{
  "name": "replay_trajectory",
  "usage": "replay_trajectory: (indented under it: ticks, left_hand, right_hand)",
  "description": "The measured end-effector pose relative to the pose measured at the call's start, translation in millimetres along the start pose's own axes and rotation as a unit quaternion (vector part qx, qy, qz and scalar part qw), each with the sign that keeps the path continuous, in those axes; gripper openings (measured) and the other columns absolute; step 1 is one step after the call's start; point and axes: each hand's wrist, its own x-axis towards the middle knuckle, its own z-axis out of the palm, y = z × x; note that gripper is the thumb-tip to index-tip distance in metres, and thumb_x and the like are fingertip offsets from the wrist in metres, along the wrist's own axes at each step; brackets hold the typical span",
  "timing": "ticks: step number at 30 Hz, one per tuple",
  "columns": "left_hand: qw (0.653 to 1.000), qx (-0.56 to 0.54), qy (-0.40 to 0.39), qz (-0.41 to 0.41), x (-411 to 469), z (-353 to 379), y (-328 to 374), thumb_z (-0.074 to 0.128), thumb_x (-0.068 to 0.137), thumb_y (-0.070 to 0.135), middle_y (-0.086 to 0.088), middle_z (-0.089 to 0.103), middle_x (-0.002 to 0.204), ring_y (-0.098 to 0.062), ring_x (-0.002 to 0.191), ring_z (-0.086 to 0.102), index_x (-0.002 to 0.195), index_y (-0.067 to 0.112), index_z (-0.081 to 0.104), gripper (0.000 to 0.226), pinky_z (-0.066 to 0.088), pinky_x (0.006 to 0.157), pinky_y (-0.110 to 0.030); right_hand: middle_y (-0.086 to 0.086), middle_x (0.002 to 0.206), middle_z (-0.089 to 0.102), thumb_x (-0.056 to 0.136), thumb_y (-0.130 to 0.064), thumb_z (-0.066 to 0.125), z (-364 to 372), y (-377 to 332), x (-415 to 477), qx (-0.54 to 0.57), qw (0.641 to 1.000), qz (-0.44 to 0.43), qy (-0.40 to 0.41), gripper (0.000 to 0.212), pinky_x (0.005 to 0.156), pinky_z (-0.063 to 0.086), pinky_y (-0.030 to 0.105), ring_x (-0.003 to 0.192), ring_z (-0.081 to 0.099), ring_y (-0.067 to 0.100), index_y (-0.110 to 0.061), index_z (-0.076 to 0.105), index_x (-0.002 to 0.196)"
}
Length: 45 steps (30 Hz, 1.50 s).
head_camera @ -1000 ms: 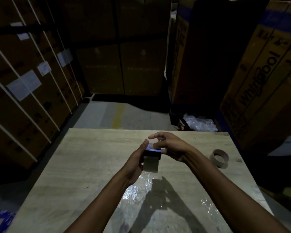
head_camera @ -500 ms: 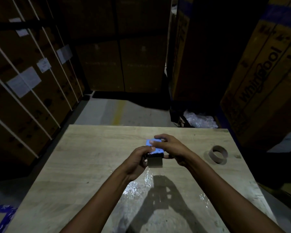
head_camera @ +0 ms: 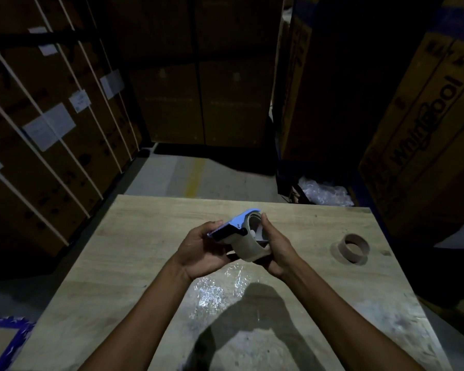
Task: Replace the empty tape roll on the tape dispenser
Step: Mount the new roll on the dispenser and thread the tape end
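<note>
Two hands are closed on one tape dispenser [head_camera: 237, 231], which is held above the middle of the wooden table [head_camera: 134, 253]. The left hand [head_camera: 201, 251] is clamped on the left end of the dispenser, where a dark part sits under the blue body. The right hand [head_camera: 272, 247] is wrapped around the right side, with the thumb laid along the far edge of the pale tape roll [head_camera: 248, 246] seated in the dispenser. The blue body is tilted, its far end raised.

An empty cardboard core [head_camera: 354, 248] is lying on the table to the right, well apart from the hands. A crumpled sheet of clear film [head_camera: 220, 287] is spread on the near part of the table, below the hands.

Large cartons are stacked around the table. On the carton at the right [head_camera: 426, 124] the word "Whirlpool" is printed in dark letters along a slanted line. White paper labels [head_camera: 50, 125] are fixed to the strapped cartons at the left; their print is too small to be read. A yellow floor line [head_camera: 194, 178] is visible beyond the far table edge.
</note>
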Motion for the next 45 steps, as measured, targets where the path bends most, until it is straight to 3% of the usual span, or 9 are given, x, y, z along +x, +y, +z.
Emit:
replay_trajectory:
  ticks: [4, 7, 9, 15, 22, 29, 36, 40, 45]
  left_hand:
    - [0.991, 0.114, 0.062, -0.033, -7.4, -3.7, 15.9, 0.092, 0.055, 0.033, -0.011, 0.073, 0.106, -0.029, 0.099, 0.066, 0.104, 0.013, 0.076, 0.055, 0.04, 0.11, -0.046]
    - [0.954, 0.254, 0.157, -0.013, -10.8, -7.6, 29.3, 0.089, 0.052, 0.047, -0.01, 0.065, 0.105, -0.02, 0.081, 0.062, 0.103, 0.016, 0.069, 0.063, 0.052, 0.079, -0.034]
    - [0.922, 0.329, 0.204, 0.013, -12.4, -12.9, 35.9, 0.09, 0.049, 0.05, -0.006, 0.063, 0.092, -0.013, 0.067, 0.05, 0.094, 0.016, 0.064, 0.061, 0.041, 0.061, -0.027]
    - [0.875, 0.421, 0.235, 0.036, -7.1, -31.8, 40.0, 0.082, 0.08, 0.014, 0.0, 0.049, 0.048, -0.013, 0.047, 0.04, 0.073, 0.008, 0.061, 0.022, 0.03, 0.047, -0.022]
    - [0.845, 0.452, 0.284, 0.02, 10.1, -41.3, 18.4, 0.069, 0.087, -0.002, -0.003, 0.061, 0.044, -0.013, 0.042, 0.059, 0.087, -0.015, 0.072, 0.013, 0.058, 0.061, -0.028]
    - [0.857, 0.386, 0.34, 0.0, 27.4, -46.0, -1.7, 0.076, 0.087, 0.034, -0.02, 0.07, 0.071, -0.023, 0.057, 0.068, 0.087, -0.009, 0.07, 0.044, 0.06, 0.059, -0.03]
    - [0.848, 0.393, 0.354, -0.019, 32.4, -64.1, -9.0, 0.08, 0.082, 0.008, -0.023, 0.07, 0.078, -0.023, 0.059, 0.067, 0.091, -0.018, 0.069, 0.03, 0.058, 0.052, -0.026]
    - [0.823, 0.438, 0.36, -0.017, 31.6, -70.9, -6.1, 0.071, 0.081, -0.006, -0.021, 0.064, 0.071, -0.022, 0.054, 0.06, 0.087, -0.021, 0.069, 0.017, 0.052, 0.046, -0.022]
    - [0.785, 0.512, 0.349, -0.007, 34.3, -83.0, 1.9, 0.064, 0.072, -0.003, -0.019, 0.066, 0.064, -0.026, 0.06, 0.063, 0.068, -0.008, 0.073, 0.011, 0.059, 0.062, -0.045]
  right_hand:
    - [0.008, 0.099, 0.076, 0.096, -0.05, 0.053, 2.2, 4.5, 3.1, -0.039, 0.996, -0.031, 0.071, 0.036, 0.088, 0.053, 0.055, 0.089, 0.069, 0.031, -0.022, 0.074, 0.107]
    - [0.003, 0.098, 0.075, 0.097, -0.05, 0.05, 0.1, 2.4, 8.2, -0.069, 0.989, -0.065, 0.115, 0.035, 0.073, 0.054, 0.04, 0.083, 0.068, 0.025, -0.026, 0.076, 0.098]
    - [0.002, 0.097, 0.074, 0.098, -0.049, 0.049, -2.1, 0.2, 9.3, -0.102, 0.982, -0.095, 0.129, 0.038, 0.063, 0.051, 0.029, 0.085, 0.066, 0.022, -0.021, 0.075, 0.101]
    - [0.0, 0.1, 0.073, 0.099, -0.041, 0.052, -7.8, 3.5, 11.1, -0.17, 0.95, -0.201, 0.165, 0.027, 0.062, 0.051, 0.032, 0.094, 0.064, 0.026, -0.022, 0.071, 0.099]
    - [-0.004, 0.094, 0.072, 0.094, -0.043, 0.06, -10.5, 14.7, 9.2, -0.243, 0.914, -0.262, 0.191, 0.017, 0.058, 0.05, 0.03, 0.069, 0.065, 0.018, -0.03, 0.067, 0.104]
    - [-0.007, 0.107, 0.068, 0.094, -0.04, 0.062, -19.6, 28.8, 10.8, -0.314, 0.873, -0.319, 0.192, 0.02, 0.073, 0.057, 0.035, 0.092, 0.067, 0.015, -0.03, 0.063, 0.111]
    - [-0.001, 0.109, 0.064, 0.082, -0.052, 0.064, -20.1, 35.6, 8.7, -0.345, 0.869, -0.316, 0.163, 0.039, 0.065, 0.06, 0.035, 0.091, 0.067, 0.021, -0.029, 0.059, 0.113]
    - [0.005, 0.112, 0.06, 0.085, -0.045, 0.066, -16.5, 34.9, 7.4, -0.399, 0.86, -0.294, 0.12, 0.051, 0.066, 0.061, 0.031, 0.088, 0.068, 0.021, -0.034, 0.048, 0.131]
    - [0.001, 0.126, 0.056, 0.084, -0.062, 0.057, -8.3, 36.6, 9.8, -0.567, 0.764, -0.281, 0.126, 0.067, 0.087, 0.053, 0.035, 0.102, 0.06, 0.017, -0.042, 0.036, 0.144]
